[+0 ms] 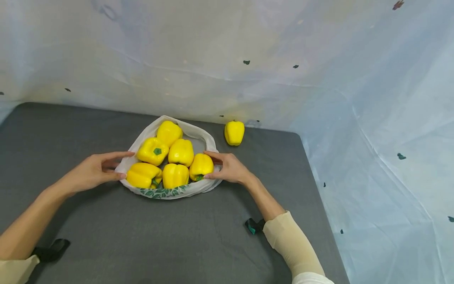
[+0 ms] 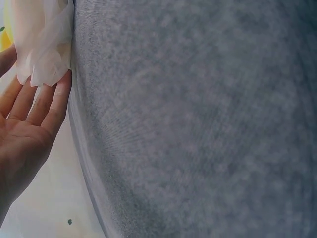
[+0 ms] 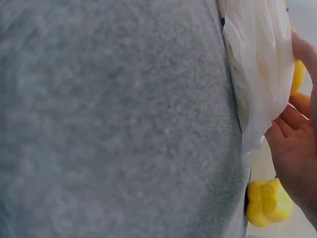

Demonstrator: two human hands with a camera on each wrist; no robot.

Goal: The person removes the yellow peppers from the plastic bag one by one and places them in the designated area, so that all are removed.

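A white plastic bag point(image 1: 195, 192) with a green leaf print lies wide-mouthed on the grey table, several yellow bell peppers point(image 1: 181, 152) inside it. At the bag's left side, my left hand point(image 1: 93, 170) touches the plastic with its fingers fairly straight, as the left wrist view shows too. My right hand point(image 1: 231, 167) reaches over the right rim, thumb and forefinger on either side of the rightmost bell pepper point(image 1: 202, 163). In the right wrist view the bag's crumpled side point(image 3: 257, 74) hangs against the other fingers, and hides most of that pepper.
One more yellow bell pepper point(image 1: 234, 133) stands outside the bag, near the back edge of the grey table point(image 1: 170, 236). Pale plastic sheeting point(image 1: 198, 47) with dark spots rises behind the table and along its right side. Dark straps hang at both forearms.
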